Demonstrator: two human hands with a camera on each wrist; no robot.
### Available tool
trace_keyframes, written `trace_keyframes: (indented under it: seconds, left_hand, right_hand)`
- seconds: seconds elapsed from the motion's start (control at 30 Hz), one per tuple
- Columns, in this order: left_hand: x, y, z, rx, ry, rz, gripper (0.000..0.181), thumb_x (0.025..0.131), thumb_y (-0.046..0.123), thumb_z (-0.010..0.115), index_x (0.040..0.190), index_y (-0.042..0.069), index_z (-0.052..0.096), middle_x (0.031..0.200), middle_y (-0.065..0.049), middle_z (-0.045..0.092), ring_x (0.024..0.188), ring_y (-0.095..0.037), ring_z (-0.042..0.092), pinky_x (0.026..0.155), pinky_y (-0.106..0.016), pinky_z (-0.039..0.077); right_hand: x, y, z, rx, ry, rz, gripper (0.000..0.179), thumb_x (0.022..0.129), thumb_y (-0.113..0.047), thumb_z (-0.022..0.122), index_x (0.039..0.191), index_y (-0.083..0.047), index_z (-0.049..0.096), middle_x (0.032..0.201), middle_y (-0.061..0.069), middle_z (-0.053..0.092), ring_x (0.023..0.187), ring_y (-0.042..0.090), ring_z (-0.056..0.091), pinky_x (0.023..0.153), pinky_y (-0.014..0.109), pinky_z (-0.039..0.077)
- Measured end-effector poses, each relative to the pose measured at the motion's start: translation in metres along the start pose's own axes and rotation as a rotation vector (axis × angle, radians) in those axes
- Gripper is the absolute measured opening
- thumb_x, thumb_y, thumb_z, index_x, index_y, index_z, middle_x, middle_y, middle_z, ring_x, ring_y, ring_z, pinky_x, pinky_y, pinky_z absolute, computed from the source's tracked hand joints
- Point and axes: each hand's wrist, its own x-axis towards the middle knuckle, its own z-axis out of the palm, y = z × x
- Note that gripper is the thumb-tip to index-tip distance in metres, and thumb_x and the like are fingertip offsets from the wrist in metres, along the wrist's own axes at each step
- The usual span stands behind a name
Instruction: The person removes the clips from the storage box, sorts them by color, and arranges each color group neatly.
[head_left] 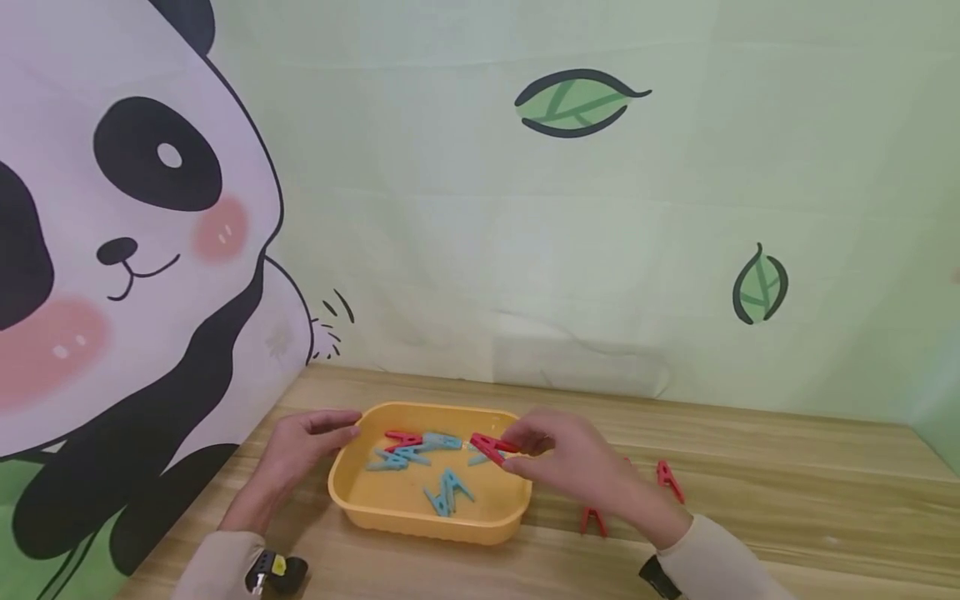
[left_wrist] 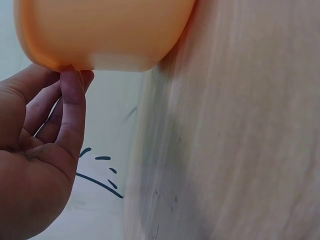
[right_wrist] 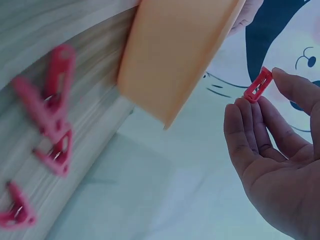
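A yellow plastic basin [head_left: 431,532] sits on the table with several blue clothespins [head_left: 450,492] and a red clothespin [head_left: 405,437] in it. At the basin's left rim, the thumb and fingertips of my left hand [head_left: 296,446] pinch the edge, as the left wrist view shows from below. My right hand [head_left: 573,458] pinches another red clothespin [right_wrist: 258,85] between thumb and fingertips, above the right side of the basin. In the right wrist view this clothespin is held clear of the basin wall.
To the right of the basin, loose red clothespins [head_left: 670,481] lie on the wooden table [head_left: 810,500], partly hidden by my right forearm. Behind the table hangs a pale green backdrop [head_left: 420,250] printed with a panda and leaves.
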Motion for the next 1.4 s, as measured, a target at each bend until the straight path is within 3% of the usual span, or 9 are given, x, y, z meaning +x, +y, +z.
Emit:
trace_keyframes:
  seconds: [0.33,0.8,1.4]
  left_hand:
    - [-0.001,0.0,0.0,-0.014,-0.01,0.011,0.04,0.097,0.022,0.08,0.129,-0.002,0.074,0.128,-0.016,0.074,0.119,-0.028,0.068,0.086,-0.022,0.057]
    - [0.001,-0.001,-0.002,0.0,-0.008,0.0,0.039,0.098,0.023,0.079,0.129,-0.001,0.075,0.127,-0.014,0.075,0.12,-0.029,0.068,0.086,-0.021,0.057]
    - [0.0,0.0,-0.002,-0.005,-0.004,-0.006,0.04,0.098,0.024,0.08,0.129,-0.001,0.074,0.127,-0.014,0.075,0.12,-0.029,0.068,0.089,-0.024,0.058]
  right_hand:
    - [-0.038,0.02,-0.027,-0.035,0.049,0.052,0.015,0.095,-0.019,0.083,0.107,-0.013,0.078,0.1,-0.007,0.072,0.089,0.011,0.068,0.082,0.033,0.061]
    - [-0.081,0.05,-0.05,-0.036,0.049,0.12,0.018,0.092,-0.014,0.085,0.107,-0.007,0.078,0.1,-0.002,0.073,0.087,0.009,0.068,0.076,0.028,0.061]
    - [-0.108,0.073,-0.06,-0.137,-0.043,0.218,0.017,0.088,-0.011,0.087,0.102,-0.007,0.078,0.091,-0.007,0.07,0.081,0.005,0.064,0.07,0.025,0.059]
